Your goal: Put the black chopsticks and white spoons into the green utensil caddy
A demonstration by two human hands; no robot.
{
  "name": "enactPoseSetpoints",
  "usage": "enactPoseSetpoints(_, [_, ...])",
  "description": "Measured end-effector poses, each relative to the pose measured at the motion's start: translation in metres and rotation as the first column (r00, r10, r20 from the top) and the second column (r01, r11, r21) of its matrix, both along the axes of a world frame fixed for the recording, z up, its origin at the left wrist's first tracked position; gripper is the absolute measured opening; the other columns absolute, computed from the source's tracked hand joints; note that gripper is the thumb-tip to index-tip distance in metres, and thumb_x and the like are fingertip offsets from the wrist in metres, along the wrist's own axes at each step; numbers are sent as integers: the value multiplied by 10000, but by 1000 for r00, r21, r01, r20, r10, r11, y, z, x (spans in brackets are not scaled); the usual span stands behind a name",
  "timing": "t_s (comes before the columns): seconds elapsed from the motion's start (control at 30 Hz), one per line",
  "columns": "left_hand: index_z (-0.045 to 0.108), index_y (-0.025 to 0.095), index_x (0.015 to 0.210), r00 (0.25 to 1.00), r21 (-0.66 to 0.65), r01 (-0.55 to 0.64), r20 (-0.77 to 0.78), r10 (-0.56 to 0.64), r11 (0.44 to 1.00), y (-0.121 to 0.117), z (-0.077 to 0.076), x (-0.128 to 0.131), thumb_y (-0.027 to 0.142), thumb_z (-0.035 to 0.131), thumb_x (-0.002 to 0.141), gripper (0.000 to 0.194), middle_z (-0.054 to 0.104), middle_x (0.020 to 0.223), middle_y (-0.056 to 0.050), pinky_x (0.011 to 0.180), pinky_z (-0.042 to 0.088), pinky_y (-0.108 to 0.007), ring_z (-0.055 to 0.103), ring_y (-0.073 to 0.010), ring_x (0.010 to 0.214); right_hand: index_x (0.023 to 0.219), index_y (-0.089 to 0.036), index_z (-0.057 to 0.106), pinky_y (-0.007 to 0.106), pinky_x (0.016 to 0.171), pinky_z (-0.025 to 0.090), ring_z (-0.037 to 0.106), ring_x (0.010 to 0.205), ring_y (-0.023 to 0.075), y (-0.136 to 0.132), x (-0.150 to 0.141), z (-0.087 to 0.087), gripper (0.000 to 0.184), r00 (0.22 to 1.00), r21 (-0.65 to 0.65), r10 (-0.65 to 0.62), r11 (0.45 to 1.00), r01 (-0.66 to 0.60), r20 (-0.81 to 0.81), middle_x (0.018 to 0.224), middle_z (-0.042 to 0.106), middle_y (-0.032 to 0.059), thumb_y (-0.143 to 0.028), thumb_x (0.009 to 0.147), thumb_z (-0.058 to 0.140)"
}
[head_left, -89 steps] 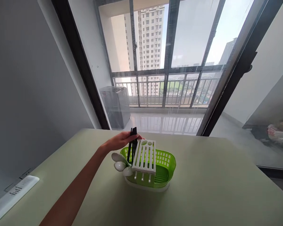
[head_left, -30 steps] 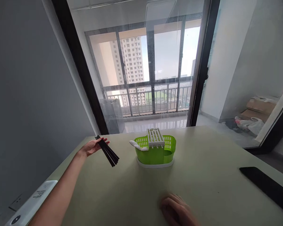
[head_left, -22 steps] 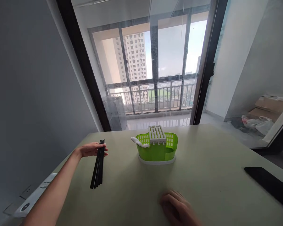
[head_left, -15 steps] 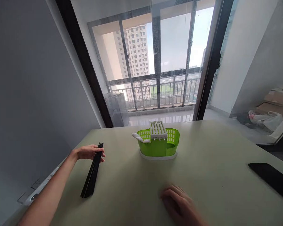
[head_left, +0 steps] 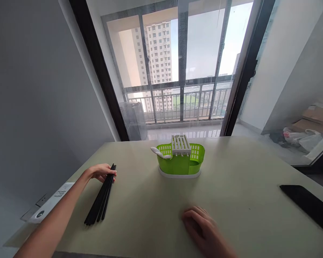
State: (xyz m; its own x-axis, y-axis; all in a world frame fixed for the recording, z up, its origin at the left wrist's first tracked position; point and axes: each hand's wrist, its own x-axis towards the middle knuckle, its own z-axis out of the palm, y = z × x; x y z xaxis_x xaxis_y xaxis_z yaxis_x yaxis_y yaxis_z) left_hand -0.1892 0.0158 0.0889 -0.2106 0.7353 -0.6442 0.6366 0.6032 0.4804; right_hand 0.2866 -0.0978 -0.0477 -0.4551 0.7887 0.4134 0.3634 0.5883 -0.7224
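At the left of the table, my left hand (head_left: 106,172) is closed round the upper end of a bundle of black chopsticks (head_left: 101,200). Their lower ends fan out slightly and point toward me. My right hand (head_left: 200,225) is at the front of the table, a little blurred, its fingers curled into a loose fist with nothing visible in it. Beyond it stands a green cutlery basket (head_left: 174,166) with a white base and a white slotted top (head_left: 181,145). A white spoon (head_left: 157,152) leans out of the basket's left side.
A long black flat object (head_left: 307,204) lies at the table's right. A white device (head_left: 52,202) sits by the wall at the left edge of the table (head_left: 239,172). Behind is a glass door frame (head_left: 233,111); cardboard boxes and bags (head_left: 309,134) are at the far right.
The lower ends of the chopsticks have swung left and spread apart in my left hand. My right hand has stayed almost in place. The view has shifted slightly.
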Motion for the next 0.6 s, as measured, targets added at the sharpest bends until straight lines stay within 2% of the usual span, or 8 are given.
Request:
enactPoseSetpoints(0.13, [660, 168, 736, 984, 27, 46, -176, -41, 999, 8, -11, -3, 677, 875, 389, 652, 761, 763, -107, 537, 555, -240, 741, -245, 709, 968, -250, 637, 302, 800, 514, 663, 881, 190, -1, 0, 2, 182, 1000, -20, 3, 1000, -3, 8, 966, 705, 40, -299, 1041, 478])
enactPoseSetpoints(0.27, [618, 168, 684, 972, 35, 45, -233, -36, 998, 17, -19, -5, 658, 879, 367, 638, 675, 622, -49, 494, 538, -230, 667, -183, 575, 962, -255, 643, 304, 803, 516, 662, 882, 193, -2, 0, 3, 180, 1000, -32, -8, 999, 8, 0, 967, 703, 41, -306, 1038, 488])
enactPoseSetpoints(0.4, [588, 173, 677, 959, 51, 51, -281, -35, 997, 21, -22, -4, 645, 871, 360, 635, 652, 622, -33, 503, 559, -246, 637, -166, 569, 955, -255, 641, 305, 807, 518, 661, 889, 195, -2, 0, 2, 176, 1000, -40, -8, 999, 8, -6, 971, 700, 41, -302, 1036, 492])
enactPoseSetpoints(0.6, [593, 172, 688, 929, 104, 87, -367, -43, 991, 15, -20, -2, 663, 840, 433, 606, 658, 660, -33, 537, 587, -258, 662, -178, 621, 981, -253, 635, 312, 813, 519, 658, 910, 195, -1, 2, 1, 165, 1000, -52, 8, 999, -7, 17, 991, 699, 42, -293, 1034, 484])
